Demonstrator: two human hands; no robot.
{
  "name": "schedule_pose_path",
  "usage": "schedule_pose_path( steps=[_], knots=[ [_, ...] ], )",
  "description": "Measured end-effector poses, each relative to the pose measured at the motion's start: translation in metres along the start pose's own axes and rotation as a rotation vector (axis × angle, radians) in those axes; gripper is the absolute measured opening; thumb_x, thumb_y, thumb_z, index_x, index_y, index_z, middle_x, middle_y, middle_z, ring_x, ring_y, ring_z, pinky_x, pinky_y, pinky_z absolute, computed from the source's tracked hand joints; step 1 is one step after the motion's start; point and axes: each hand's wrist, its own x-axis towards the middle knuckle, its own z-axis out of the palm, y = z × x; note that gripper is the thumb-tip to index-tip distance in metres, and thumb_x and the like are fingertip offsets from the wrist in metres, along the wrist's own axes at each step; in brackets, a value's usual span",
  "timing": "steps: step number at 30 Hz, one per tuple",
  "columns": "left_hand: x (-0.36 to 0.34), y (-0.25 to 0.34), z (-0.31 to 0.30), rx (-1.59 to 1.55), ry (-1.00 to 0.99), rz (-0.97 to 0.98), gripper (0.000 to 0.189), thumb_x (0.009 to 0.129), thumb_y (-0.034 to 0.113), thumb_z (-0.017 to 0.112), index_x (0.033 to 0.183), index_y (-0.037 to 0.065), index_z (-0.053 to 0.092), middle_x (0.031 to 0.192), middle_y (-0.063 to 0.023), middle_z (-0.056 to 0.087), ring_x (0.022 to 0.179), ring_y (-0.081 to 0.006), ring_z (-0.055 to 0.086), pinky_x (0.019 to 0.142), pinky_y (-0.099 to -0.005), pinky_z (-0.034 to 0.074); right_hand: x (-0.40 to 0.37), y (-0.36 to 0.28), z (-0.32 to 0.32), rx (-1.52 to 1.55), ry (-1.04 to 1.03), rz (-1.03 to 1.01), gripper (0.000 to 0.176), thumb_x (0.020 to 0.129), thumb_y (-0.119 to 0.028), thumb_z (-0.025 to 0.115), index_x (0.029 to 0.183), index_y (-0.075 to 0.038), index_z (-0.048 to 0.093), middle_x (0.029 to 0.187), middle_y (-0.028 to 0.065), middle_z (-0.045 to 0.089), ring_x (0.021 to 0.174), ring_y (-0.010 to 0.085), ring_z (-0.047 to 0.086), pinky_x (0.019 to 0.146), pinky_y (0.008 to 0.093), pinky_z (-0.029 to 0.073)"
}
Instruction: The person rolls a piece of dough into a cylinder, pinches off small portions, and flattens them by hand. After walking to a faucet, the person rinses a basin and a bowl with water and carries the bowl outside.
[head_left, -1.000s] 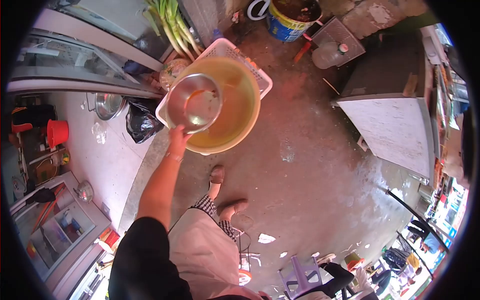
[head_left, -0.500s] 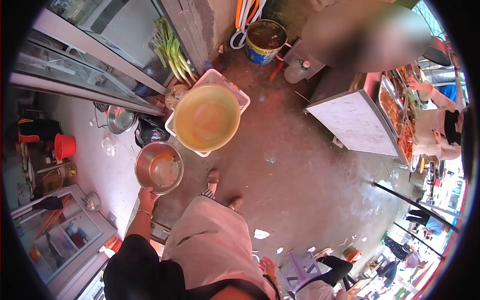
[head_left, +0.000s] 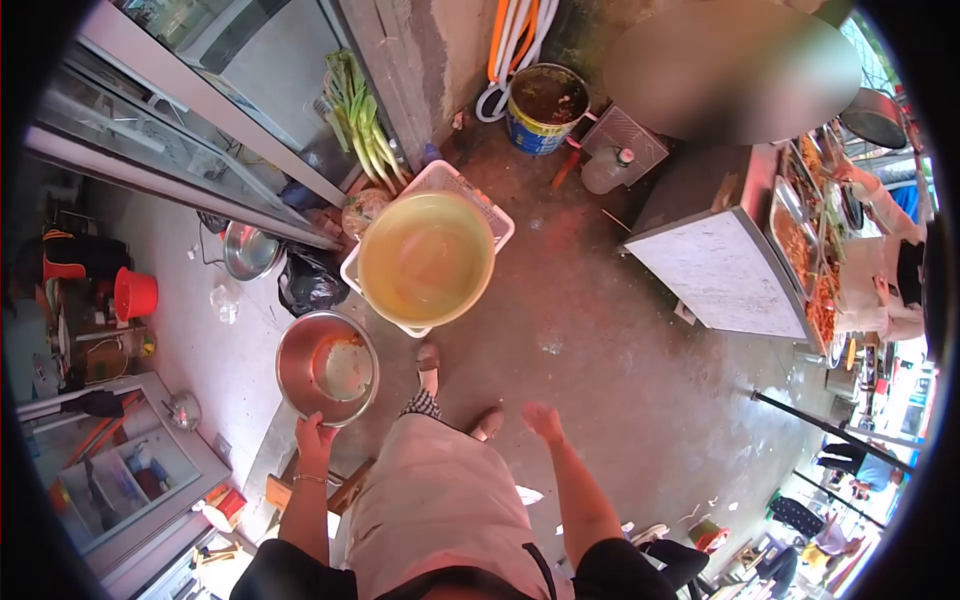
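Note:
A steel bowl with reddish residue and a little liquid inside hangs at the lower left, its near rim gripped by my left hand. Out in front of the apron on the right side, my right hand holds nothing; its fingers look slightly blurred and apart. Beyond the bowl, a large yellowish basin with cloudy liquid rests on a white plastic basket. A black plastic bag lies between the steel bowl and the door frame.
Green onions lean by the door frame. A bucket and a clear bottle stand beyond the basin. At right, a white-sided counter holds food trays, with a person's hands over them. Another metal basin is left.
My right hand has risen from beside the apron and reached forward. The bowl in my left hand has tilted slightly. My feet have shifted, and the view has moved.

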Motion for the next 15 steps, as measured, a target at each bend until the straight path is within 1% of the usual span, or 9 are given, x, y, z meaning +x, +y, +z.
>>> schedule_pose_path(
  steps=[1,3,5,6,7,9,11,14,15],
  knots=[
    [0.013,-0.003,-0.003,0.027,0.020,0.000,0.028,0.088,0.000,0.062,0.113,0.007,0.052,0.109,-0.0123,0.065,0.093,-0.0295,0.071,0.074,-0.0482,0.065,0.039,-0.051,0.010,0.361,0.016,0.170,0.016,0.096,-0.018,0.064,0.105,-0.006,0.068,0.080,0.0060,0.070,0.063,0.0179,0.065,0.051,0.0292,0.049],
    [0.047,-0.013,-0.012,0.075,0.075,0.000,0.029,0.088,0.000,0.063,0.113,0.009,0.052,0.106,-0.0114,0.066,0.091,-0.0287,0.072,0.071,-0.0468,0.065,0.113,-0.122,0.034,0.449,0.001,0.136,0.016,0.097,-0.016,0.062,0.102,-0.001,0.067,0.075,0.0042,0.065,0.057,0.0135,0.057,0.046,0.0256,0.042],
    [0.072,-0.020,-0.015,0.075,0.100,-0.058,0.028,0.088,0.000,0.063,0.113,0.010,0.053,0.105,-0.0095,0.068,0.090,-0.0269,0.072,0.069,-0.0454,0.065,0.188,-0.138,0.067,0.468,-0.101,0.231,0.017,0.095,-0.016,0.064,0.105,-0.002,0.066,0.074,0.0033,0.065,0.055,0.0133,0.055,0.045,0.0278,0.042],
    [0.083,-0.022,-0.007,0.067,0.086,-0.060,0.029,0.089,0.000,0.063,0.114,0.010,0.053,0.105,-0.0092,0.068,0.090,-0.0267,0.072,0.069,-0.0452,0.065,0.218,-0.160,0.074,0.428,-0.078,0.308,0.018,0.093,-0.015,0.066,0.105,-0.002,0.066,0.074,0.0039,0.065,0.056,0.0142,0.056,0.046,0.0292,0.043],
    [0.088,-0.024,-0.004,0.064,0.078,-0.066,0.029,0.089,0.000,0.062,0.115,0.010,0.053,0.106,-0.0089,0.068,0.090,-0.0264,0.072,0.070,-0.0449,0.065,0.233,-0.186,0.080,0.387,-0.058,0.391,0.018,0.092,-0.014,0.067,0.106,-0.002,0.066,0.075,0.0046,0.065,0.057,0.0151,0.057,0.046,0.0305,0.044],
    [0.084,-0.016,0.009,0.074,0.062,-0.098,0.032,0.090,0.000,0.061,0.120,0.011,0.054,0.108,-0.0084,0.068,0.092,-0.0256,0.072,0.071,-0.0445,0.065,0.259,-0.213,0.105,0.524,0.094,0.505,0.020,0.089,-0.013,0.071,0.104,-0.002,0.065,0.080,0.0060,0.065,0.061,0.0167,0.059,0.047,0.0318,0.046],
    [0.089,-0.015,0.014,0.072,0.055,-0.111,0.036,0.090,0.000,0.060,0.124,0.011,0.054,0.110,-0.0081,0.068,0.093,-0.0250,0.072,0.072,-0.0438,0.065,0.274,-0.228,0.126,0.879,0.370,0.574,0.022,0.085,-0.014,0.074,0.100,-0.002,0.064,0.089,0.0076,0.066,0.066,0.0178,0.062,0.049,0.0315,0.047],
    [0.093,-0.015,0.015,0.044,0.076,-0.099,0.040,0.090,-0.001,0.059,0.128,0.011,0.054,0.113,-0.0083,0.068,0.095,-0.0244,0.072,0.072,-0.0427,0.065,0.280,-0.245,0.114,0.682,0.342,0.706,0.022,0.082,-0.012,0.075,0.098,-0.001,0.065,0.096,0.0112,0.067,0.069,0.0211,0.064,0.049,0.0357,0.050],
    [0.093,-0.011,0.018,0.040,0.083,-0.101,0.040,0.090,0.000,0.059,0.128,0.011,0.054,0.114,-0.0085,0.067,0.095,-0.0243,0.072,0.072,-0.0427,0.065,0.285,-0.249,0.105,0.674,0.318,0.704,0.022,0.080,-0.010,0.075,0.097,-0.001,0.065,0.094,0.0110,0.067,0.068,0.0214,0.064,0.048,0.0363,0.050]
  ],
)
